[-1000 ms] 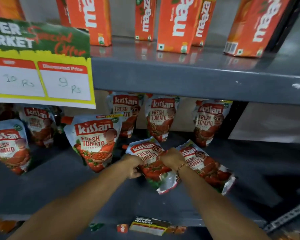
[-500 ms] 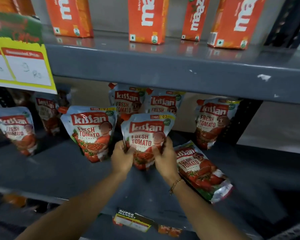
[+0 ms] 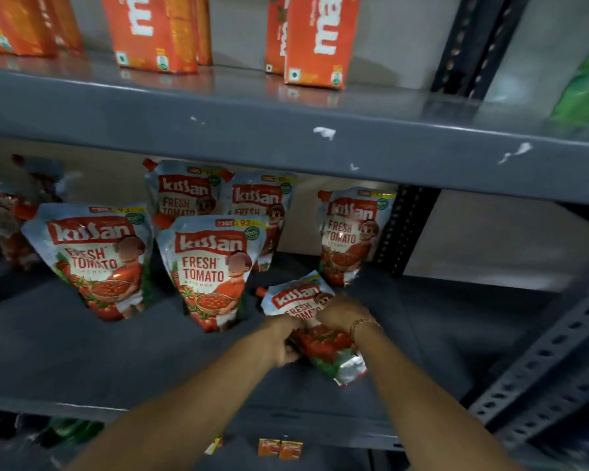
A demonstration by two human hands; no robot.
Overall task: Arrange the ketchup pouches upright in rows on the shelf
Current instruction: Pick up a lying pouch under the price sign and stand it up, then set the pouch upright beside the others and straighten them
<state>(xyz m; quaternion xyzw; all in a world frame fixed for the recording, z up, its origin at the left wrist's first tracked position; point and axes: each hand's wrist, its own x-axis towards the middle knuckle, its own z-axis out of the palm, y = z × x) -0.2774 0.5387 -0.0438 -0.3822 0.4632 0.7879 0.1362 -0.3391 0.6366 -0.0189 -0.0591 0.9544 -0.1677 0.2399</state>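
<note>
Grey shelf [image 3: 82, 362]: both hands, left [image 3: 279, 338] and right [image 3: 340, 312], grip the flat-lying ketchup pouch [image 3: 323, 345], arms extended.

Both hands are on one ketchup pouch [image 3: 315, 334] that's lying flat on the grey shelf [image 3: 82, 351], spout end pointing to about 11 o'clock. Left hand [image 3: 279, 338] grips its left edge, right hand [image 3: 340, 314] with a gold bracelet [image 3: 364, 323] is curled over the right edge. At 10 o'clock from it there's a front pouch [image 3: 211, 266] standing upright, another upright one [image 3: 96, 256] further out at 9, and three more [image 3: 351, 232] standing along the back. Orange juice cartons [image 3: 320, 39] sit on the upper shelf [image 3: 286, 130] at 12 o'clock.
</note>
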